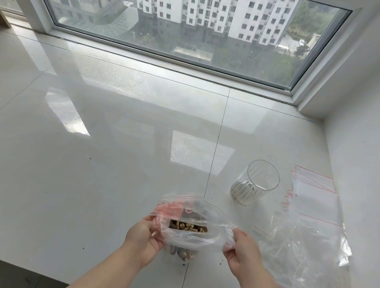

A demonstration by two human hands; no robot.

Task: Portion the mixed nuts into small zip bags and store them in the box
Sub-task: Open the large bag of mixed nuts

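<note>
Two hands hold one clear zip bag (191,228) low in the head view, just above the near part of the white tiled bench (79,176). The left hand (144,237) grips the bag's left side, its fingers curled round the plastic beside the crumpled pink-red zip strip. The right hand (240,250) pinches the bag's right edge, thumb on top and fingers under the film. Between the two hands the bag hangs stretched, its mouth pulled apart toward the window. Mixed nuts (187,226) show through the plastic in the middle of the bag, level with the fingertips, and a darker clump sags at the bottom, below the left hand's fingers.

Beyond the right hand, apart from it, a clear ribbed glass (255,182) stands upright on the bench. To the right of the glass and the right hand lies a loose heap of clear plastic bags (306,237) with red zip lines, reaching the wall. Small dark crumbs (220,263) dot the tiles near the hands.
</note>
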